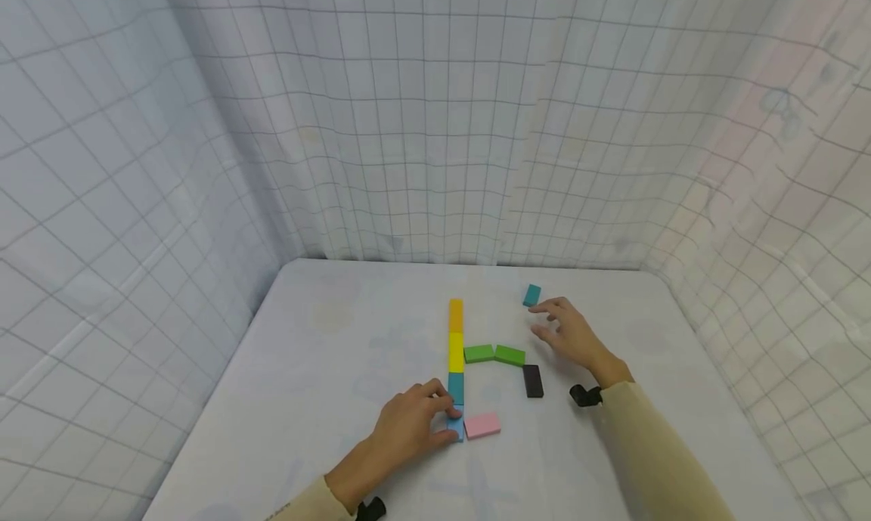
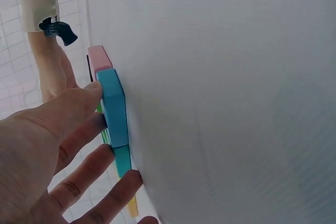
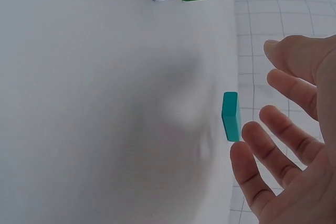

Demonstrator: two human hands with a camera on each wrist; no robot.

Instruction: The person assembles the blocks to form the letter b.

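My left hand (image 1: 410,421) pinches a light blue block (image 2: 114,111) on the white table, thumb at its near end and fingertips along it. That block is the near end of a straight column, followed by a teal block (image 1: 456,389), a yellow block (image 1: 456,352) and an orange block (image 1: 456,315). Beside its near end lies a pink block (image 1: 482,425). At the far right my right hand (image 1: 570,336) hovers with fingers spread and relaxed, holding nothing. Just beyond its fingertips lies a separate teal block (image 3: 230,116).
A green block (image 1: 479,354) and a second green block (image 1: 510,355) run right from the yellow one, with a black block (image 1: 534,381) at their right end. White grid-lined cloth (image 1: 435,128) hangs behind the table and on both sides.
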